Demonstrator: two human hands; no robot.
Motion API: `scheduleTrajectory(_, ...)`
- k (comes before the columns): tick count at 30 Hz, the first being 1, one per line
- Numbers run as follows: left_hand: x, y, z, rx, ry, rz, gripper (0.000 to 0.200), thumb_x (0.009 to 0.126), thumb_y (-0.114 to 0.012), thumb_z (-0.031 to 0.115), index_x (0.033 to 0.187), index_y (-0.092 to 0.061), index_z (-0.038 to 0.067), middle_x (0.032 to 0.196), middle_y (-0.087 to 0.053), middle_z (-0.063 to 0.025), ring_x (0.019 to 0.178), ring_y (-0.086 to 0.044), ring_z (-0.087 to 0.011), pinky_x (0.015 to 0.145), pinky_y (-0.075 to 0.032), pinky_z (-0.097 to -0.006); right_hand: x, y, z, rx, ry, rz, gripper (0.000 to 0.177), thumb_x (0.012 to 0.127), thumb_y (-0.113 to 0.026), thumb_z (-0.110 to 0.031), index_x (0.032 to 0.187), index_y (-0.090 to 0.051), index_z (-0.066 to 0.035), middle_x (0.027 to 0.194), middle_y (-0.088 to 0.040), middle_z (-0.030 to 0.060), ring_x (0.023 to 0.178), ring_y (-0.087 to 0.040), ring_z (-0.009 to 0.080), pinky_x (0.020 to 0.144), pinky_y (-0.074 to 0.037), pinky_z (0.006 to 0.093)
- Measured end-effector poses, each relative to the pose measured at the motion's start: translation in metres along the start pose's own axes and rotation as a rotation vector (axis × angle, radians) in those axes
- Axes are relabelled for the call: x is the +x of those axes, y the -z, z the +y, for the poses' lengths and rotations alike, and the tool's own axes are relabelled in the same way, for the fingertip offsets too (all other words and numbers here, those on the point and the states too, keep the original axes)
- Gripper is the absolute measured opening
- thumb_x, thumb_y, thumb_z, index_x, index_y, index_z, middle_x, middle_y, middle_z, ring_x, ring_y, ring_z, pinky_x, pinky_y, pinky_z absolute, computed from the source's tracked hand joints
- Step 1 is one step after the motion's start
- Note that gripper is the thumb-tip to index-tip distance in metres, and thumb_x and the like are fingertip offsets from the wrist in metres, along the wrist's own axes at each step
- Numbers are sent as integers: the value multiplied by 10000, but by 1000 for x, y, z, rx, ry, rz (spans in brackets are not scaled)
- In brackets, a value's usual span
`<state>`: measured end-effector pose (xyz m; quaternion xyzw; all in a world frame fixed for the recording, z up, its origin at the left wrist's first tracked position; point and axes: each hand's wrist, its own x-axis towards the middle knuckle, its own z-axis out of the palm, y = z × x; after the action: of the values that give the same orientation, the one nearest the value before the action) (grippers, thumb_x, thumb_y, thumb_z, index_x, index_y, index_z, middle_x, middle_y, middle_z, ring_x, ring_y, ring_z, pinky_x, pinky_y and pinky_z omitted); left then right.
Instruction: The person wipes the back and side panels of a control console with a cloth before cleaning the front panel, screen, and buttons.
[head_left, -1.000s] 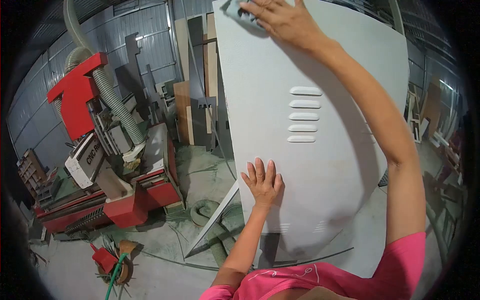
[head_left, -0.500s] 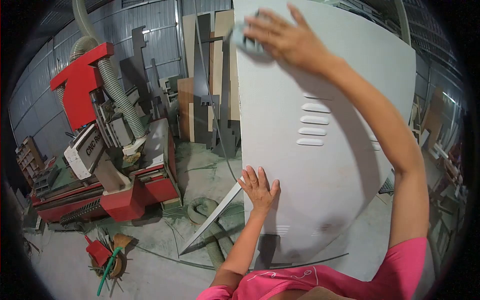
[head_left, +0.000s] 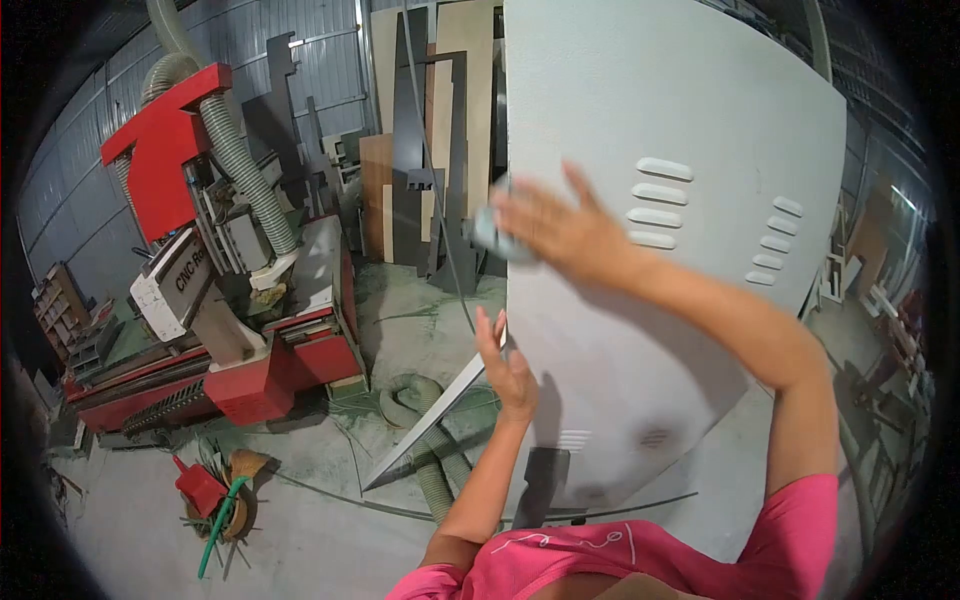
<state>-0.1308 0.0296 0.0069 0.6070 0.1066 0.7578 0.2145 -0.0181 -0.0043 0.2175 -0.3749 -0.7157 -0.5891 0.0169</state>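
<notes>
A tall white panel [head_left: 585, 90] with rows of louvre slots [head_left: 660, 193] stands upright in front of me. At its left edge, about mid-height, my right hand [head_left: 570, 228] presses a pale grey-blue pad [head_left: 488, 235] under its fingers; the pad juts past the edge. Motion smears both the fingers and the pad, so its exact kind does not show. Lower down, my left hand [head_left: 510, 372] is raised beside the same edge, palm turned toward the panel and fingers apart, holding nothing.
A red CNC router [head_left: 240, 390] with a ribbed hose [head_left: 245, 175] stands at left. Cut boards [head_left: 465, 100] lean on the back wall. A pale bar [head_left: 425, 425] slants behind my left forearm. On the floor lie a hose [head_left: 430, 480] and a red dustpan [head_left: 200, 487].
My right hand has swept down along the panel's left edge with the pad. My left hand has turned from lying flat on the panel to upright beside the edge. The view has shifted slightly.
</notes>
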Motion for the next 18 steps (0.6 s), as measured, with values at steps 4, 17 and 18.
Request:
scheduleTrajectory(4,28,20,18,-102,196,153,679,984,-289,497,1425,-227,-16,1462,-268,-179,1236,-443,-316,1057,-313,-414,-64,-30,-99,234,168,-155,664,830,-548,-291,1441,-332,-143,1525,-261,29,1427,-173,219,1122,23,588)
scheduleTrajectory(17,35,6,-33,119,107,-199,642,978,-381,389,1441,-215,-23,1485,-233,-245,1369,-247,-394,1104,-219,-439,32,20,53,-195,-513,282,665,789,-517,-17,1401,-389,-244,1479,-359,-24,1358,-340,181,1077,-148,593)
scheduleTrajectory(18,34,3,-39,103,99,-206,642,978,-381,389,1441,-215,-23,1485,-233,-245,1369,-247,-394,1104,-219,-439,23,21,41,-171,-492,175,657,797,-514,-27,1404,-384,-241,1483,-352,-19,1363,-333,183,1082,-137,593)
